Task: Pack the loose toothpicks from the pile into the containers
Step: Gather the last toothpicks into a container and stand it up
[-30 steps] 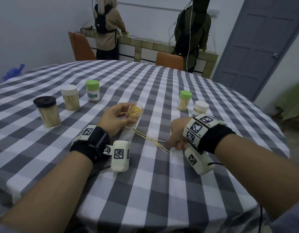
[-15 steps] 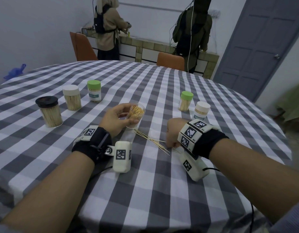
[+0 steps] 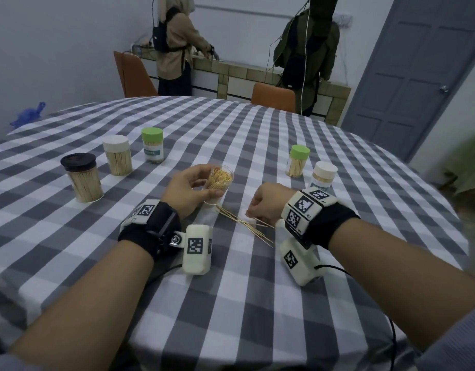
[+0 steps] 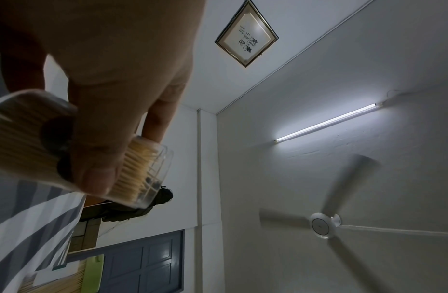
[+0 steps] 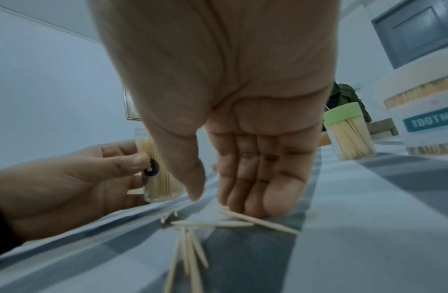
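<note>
My left hand [image 3: 208, 182] grips a clear, lidless container [image 3: 219, 183] packed with toothpicks, tilted a little above the checked tablecloth [image 3: 231, 303]. The left wrist view shows its thumb across the container [image 4: 142, 174]. A small pile of loose toothpicks [image 3: 244, 227] lies just right of the container. My right hand [image 3: 253, 212] is over the pile. In the right wrist view its fingers [image 5: 252, 178] point down, tips touching the toothpicks [image 5: 190, 247], thumb apart, nothing pinched. The left hand [image 5: 67, 184] and container [image 5: 160, 184] show there too.
Three closed toothpick jars stand at left: black lid [image 3: 82, 178], white lid [image 3: 117, 155], green lid [image 3: 152, 145]. Two more stand right of my right hand: green lid [image 3: 297, 160], white lid [image 3: 323, 178]. Two people stand at a counter beyond the round table.
My right hand has slid a little left and forward, onto the loose toothpicks. The left hand still holds the container in the same spot.
</note>
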